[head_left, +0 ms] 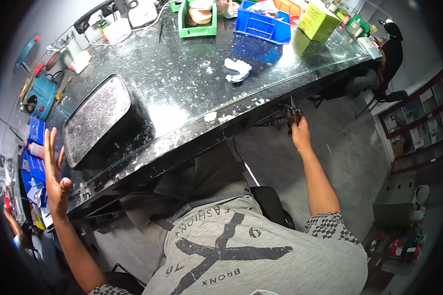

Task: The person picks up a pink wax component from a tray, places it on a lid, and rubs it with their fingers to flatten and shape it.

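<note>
Nearest, beyond the grey shirt (280, 260), the two hands are well apart. The left hand (57, 189) is raised, palm open and fingers spread, with nothing seen in its grasp; it hangs just beside the black tub (101, 115), and whether it touches the wall I cannot tell. The right hand (300, 132) is closed around a dark metal tool (294, 115) just past the bench's front edge; the fingers wrap its lower part, probably for a firm grip, leaving its tip free, though its exact kind is too small to tell. The tub sits at the left front of the black bench (157, 56), likely for easy reach, its top dusted pale. Farther in, a pale horseshoe-shaped mould (237, 70) lies on the bench, set apart from the other things, perhaps so that nothing knocks it. Behind it, the green bin (197, 30), blue bin (261, 32) and lime-green box (319, 22) line the far side, presumably to store small items out of the way. Farthest off, a person in black (393, 51) is beyond the bench's right end.
</note>
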Available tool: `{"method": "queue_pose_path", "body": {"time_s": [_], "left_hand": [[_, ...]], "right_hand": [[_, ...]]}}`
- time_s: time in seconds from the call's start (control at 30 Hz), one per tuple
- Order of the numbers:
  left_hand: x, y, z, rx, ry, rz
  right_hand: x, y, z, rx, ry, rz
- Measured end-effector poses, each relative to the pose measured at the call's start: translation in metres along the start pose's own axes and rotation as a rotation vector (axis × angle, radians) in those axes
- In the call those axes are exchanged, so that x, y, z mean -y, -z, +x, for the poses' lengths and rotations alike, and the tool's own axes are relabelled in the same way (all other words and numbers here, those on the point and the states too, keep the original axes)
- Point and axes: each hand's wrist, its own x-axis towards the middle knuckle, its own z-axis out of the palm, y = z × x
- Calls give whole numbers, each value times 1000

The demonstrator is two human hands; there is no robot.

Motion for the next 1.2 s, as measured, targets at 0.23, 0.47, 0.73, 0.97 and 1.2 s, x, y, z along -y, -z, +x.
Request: {"method": "queue_pose_path", "body": {"time_s": [0.23, 0.47, 0.73, 0.97, 1.2], "left_hand": [[-33, -7, -2, 71, -17, 90], [15, -27, 22, 80, -46, 29], [23, -35, 20, 175, 58, -211], [21, -33, 22, 186, 137, -200], [27, -34, 24, 149, 88, -300]], "right_hand": [[-31, -23, -15, -123, 109, -24], [-53, -111, -164, 316, -154, -513], [279, -132, -139, 1726, 143, -355], [432, -268, -100, 1286, 1200, -216], [451, -363, -112, 1307, 1635, -668]]}}
